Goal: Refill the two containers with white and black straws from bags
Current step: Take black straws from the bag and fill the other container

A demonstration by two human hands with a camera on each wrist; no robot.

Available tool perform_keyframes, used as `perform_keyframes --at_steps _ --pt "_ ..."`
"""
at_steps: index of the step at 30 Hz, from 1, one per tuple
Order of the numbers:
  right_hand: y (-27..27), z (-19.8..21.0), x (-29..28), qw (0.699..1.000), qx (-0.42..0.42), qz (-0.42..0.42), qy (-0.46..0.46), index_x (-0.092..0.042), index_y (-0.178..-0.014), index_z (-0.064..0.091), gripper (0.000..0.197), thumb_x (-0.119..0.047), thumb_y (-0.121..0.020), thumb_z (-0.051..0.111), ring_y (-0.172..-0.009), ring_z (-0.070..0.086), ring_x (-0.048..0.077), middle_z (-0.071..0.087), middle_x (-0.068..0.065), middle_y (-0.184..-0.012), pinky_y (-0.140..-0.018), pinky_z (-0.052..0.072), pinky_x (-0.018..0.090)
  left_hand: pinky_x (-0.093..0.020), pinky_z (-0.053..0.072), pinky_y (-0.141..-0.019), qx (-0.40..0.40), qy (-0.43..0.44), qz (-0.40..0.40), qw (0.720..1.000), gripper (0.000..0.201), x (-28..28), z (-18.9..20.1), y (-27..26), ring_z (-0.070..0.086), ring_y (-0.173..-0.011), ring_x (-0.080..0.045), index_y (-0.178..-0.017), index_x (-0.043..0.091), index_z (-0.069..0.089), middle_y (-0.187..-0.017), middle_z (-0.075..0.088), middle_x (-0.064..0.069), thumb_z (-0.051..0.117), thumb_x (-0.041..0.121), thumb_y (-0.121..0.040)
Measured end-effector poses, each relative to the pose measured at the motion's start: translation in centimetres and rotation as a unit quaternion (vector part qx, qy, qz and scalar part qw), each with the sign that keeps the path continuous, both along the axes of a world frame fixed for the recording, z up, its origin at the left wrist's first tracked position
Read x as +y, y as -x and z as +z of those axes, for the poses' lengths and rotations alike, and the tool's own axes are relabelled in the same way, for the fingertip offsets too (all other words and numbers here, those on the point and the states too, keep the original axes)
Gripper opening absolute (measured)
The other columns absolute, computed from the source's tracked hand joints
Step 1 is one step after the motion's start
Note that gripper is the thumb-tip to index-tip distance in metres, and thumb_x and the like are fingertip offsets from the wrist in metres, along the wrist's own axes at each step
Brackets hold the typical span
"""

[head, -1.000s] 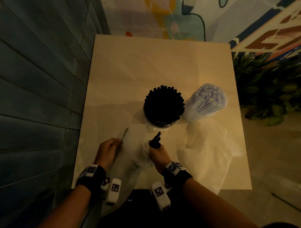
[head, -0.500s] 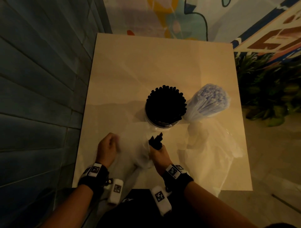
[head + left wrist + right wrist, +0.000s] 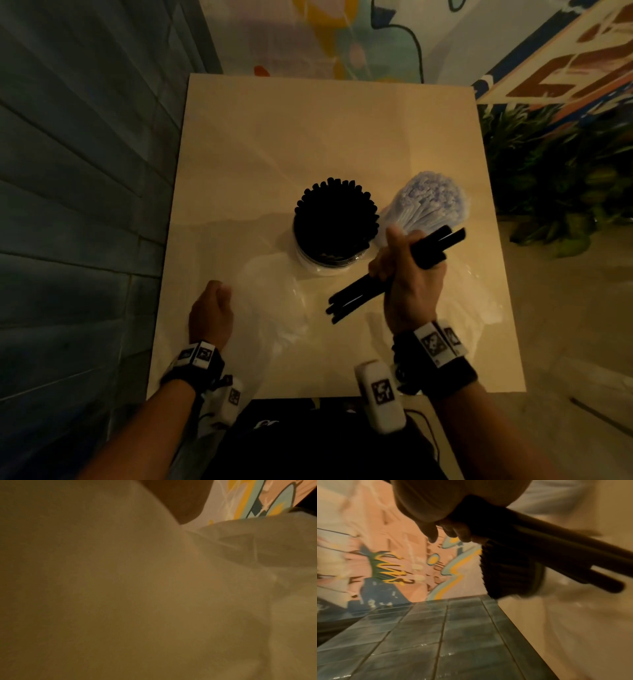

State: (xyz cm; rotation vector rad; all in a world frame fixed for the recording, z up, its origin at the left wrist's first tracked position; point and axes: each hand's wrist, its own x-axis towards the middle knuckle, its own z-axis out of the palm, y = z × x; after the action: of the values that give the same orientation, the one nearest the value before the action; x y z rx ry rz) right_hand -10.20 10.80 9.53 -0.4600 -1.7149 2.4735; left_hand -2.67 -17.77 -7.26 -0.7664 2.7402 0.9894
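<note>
A clear round container [image 3: 337, 222] packed with upright black straws stands mid-table. Beside it on the right is a container of white straws [image 3: 428, 202]. My right hand [image 3: 407, 263] grips a small bundle of black straws [image 3: 356, 296], slanted, just right of and in front of the black container. In the right wrist view the curled fingers [image 3: 453, 531] hold the black straws [image 3: 556, 547] in front of the black container [image 3: 510, 572]. My left hand [image 3: 214, 301], fingers curled, holds the left edge of a limp clear plastic bag [image 3: 274, 301]; the left wrist view shows one finger [image 3: 180, 507] by the bag [image 3: 257, 547].
A second clear bag [image 3: 476, 294] lies crumpled at the table's right side. The beige table [image 3: 308, 137] stands against a dark tiled wall [image 3: 85, 205] on the left and a painted wall behind. Green plants [image 3: 555, 178] sit off the right edge.
My right hand has drawn the black straws out of the bag, up and to the right. The bag has gone flat. My left hand stayed at its left edge.
</note>
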Motion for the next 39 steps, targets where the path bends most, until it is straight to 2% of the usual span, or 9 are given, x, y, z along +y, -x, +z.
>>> perform_keyframes --at_steps 3,6,11,18,22,25,31,36,39 --pt "1.5 1.4 1.0 0.999 0.028 -0.018 0.016 -0.016 -0.062 0.039 0.039 -0.011 -0.096 0.058 -0.042 0.031 0.016 0.038 -0.004 -0.049 -0.050 0.031 0.028 -0.049 0.042 -0.084 0.002 0.052 -0.009 0.999 0.021 -0.9 0.9 0.9 0.055 -0.101 -0.041 -0.111 0.008 0.056 -0.111 0.058 -0.019 0.056 0.022 -0.096" --pt "2.5 2.5 1.4 0.997 0.066 -0.033 0.015 -0.014 -0.064 0.036 0.039 -0.011 -0.097 0.056 -0.042 0.031 0.015 0.036 -0.004 -0.049 -0.048 0.031 0.027 -0.053 0.039 -0.094 0.090 0.070 -0.031 0.993 0.039 -0.4 3.8 2.8 0.050 -0.110 -0.041 -0.121 0.006 0.052 -0.122 0.051 -0.021 0.054 0.033 -0.093" --pt "3.5 3.9 1.1 0.993 0.107 -0.040 0.025 -0.022 -0.060 0.046 0.041 -0.012 -0.099 0.054 -0.042 0.033 0.017 0.039 -0.005 -0.049 -0.050 0.033 0.028 -0.035 0.031 -0.107 0.252 -0.030 -0.165 0.953 0.068 4.7 11.3 8.5 0.041 -0.125 -0.015 -0.130 0.008 0.048 -0.134 0.047 -0.012 0.055 0.059 -0.085" --pt "4.6 4.9 -0.5 0.989 0.133 -0.038 -0.055 -0.019 -0.068 0.051 0.030 -0.019 -0.096 0.061 -0.044 0.043 0.023 0.047 0.003 -0.052 -0.050 0.040 0.038 -0.056 0.007 -0.119 0.138 0.058 -0.432 0.890 0.131 11.3 13.8 13.9 0.002 -0.151 -0.015 -0.155 0.020 0.011 -0.164 0.009 0.004 0.059 0.090 -0.055" --pt "5.0 4.5 -1.6 0.978 0.164 -0.010 -0.127 -0.025 -0.069 0.057 0.028 -0.027 -0.097 0.063 -0.049 0.050 0.032 0.052 0.013 -0.057 -0.049 0.043 0.043 -0.056 0.011 -0.118 0.146 0.113 -0.434 0.882 0.127 11.7 13.0 14.2 0.005 -0.151 -0.016 -0.155 0.018 0.015 -0.163 0.013 0.004 0.061 0.087 -0.058" --pt "4.9 4.0 -2.3 0.973 0.165 0.014 -0.159 -0.004 -0.067 0.055 0.042 -0.033 -0.096 0.063 -0.051 0.053 0.034 0.054 0.022 -0.060 -0.049 0.042 0.041 -0.057 0.015 -0.117 0.159 0.116 -0.433 0.880 0.118 11.5 12.7 14.2 0.010 -0.150 -0.018 -0.154 0.020 0.018 -0.162 0.017 0.004 0.063 0.079 -0.062" --pt "4.7 2.3 -3.3 0.948 0.169 0.095 -0.251 -0.023 -0.075 0.057 0.024 -0.011 -0.095 0.064 -0.058 0.053 0.008 0.054 -0.009 -0.068 -0.057 0.042 0.022 -0.053 0.011 -0.119 0.135 0.121 -0.437 0.881 0.110 11.5 12.8 14.3 0.004 -0.150 -0.016 -0.155 0.021 0.017 -0.163 0.011 0.005 0.053 0.076 -0.066" --pt "5.4 3.8 -2.3 0.938 0.183 0.073 -0.286 -0.007 -0.102 0.052 0.024 -0.009 -0.089 0.072 -0.076 0.062 0.007 0.060 -0.002 -0.085 -0.069 0.052 0.025 -0.056 0.013 -0.118 0.145 0.114 -0.435 0.881 0.114 11.6 12.8 14.3 0.006 -0.150 -0.017 -0.154 0.021 0.020 -0.163 0.013 0.005 0.064 0.075 -0.063" --pt "5.7 5.3 -1.7 0.901 0.243 0.067 -0.354 -0.005 -0.112 0.057 0.020 -0.010 -0.094 0.065 -0.080 0.067 0.014 0.066 0.005 -0.092 -0.072 0.054 0.022 -0.055 0.014 -0.118 0.151 0.120 -0.435 0.879 0.111 11.6 12.6 14.2 0.008 -0.150 -0.019 -0.152 0.020 0.024 -0.161 0.018 0.003 0.066 0.073 -0.064"
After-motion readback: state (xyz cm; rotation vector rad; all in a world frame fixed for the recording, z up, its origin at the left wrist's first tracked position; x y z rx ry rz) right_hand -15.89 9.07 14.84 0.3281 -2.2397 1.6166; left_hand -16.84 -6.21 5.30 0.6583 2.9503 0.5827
